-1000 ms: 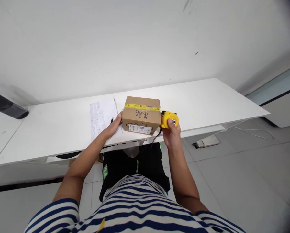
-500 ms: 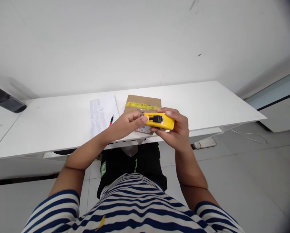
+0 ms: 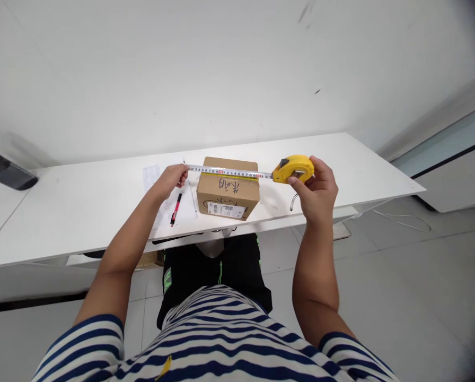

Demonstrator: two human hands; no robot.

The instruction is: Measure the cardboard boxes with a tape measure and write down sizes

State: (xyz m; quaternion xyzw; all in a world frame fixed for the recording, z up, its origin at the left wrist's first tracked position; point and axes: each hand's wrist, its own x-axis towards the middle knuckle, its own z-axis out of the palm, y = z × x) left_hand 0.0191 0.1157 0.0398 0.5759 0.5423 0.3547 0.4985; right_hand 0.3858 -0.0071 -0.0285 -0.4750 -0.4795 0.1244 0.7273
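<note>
Left hand (image 3: 174, 179): fingers pinched one end of the pale metal blade (image 3: 239, 173).
Right hand (image 3: 319, 192): fingers clamped the yellow plastic tape-measure case (image 3: 295, 168).
Blade: drawn out over the brown cardboard box (image 3: 226, 194) between my hands, not yet rewound.
Red-and-black pen (image 3: 176, 210): lay unheld below my left fingers.

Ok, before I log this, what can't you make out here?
All in the head view:
End of the tape blade: hidden by the left hand.
Writing on the papers: too small, partly behind that hand.
Fine print on the label: too small.
Inside of the box: hidden by its cardboard.
Dark cylinder: cut off by the left edge.
</note>
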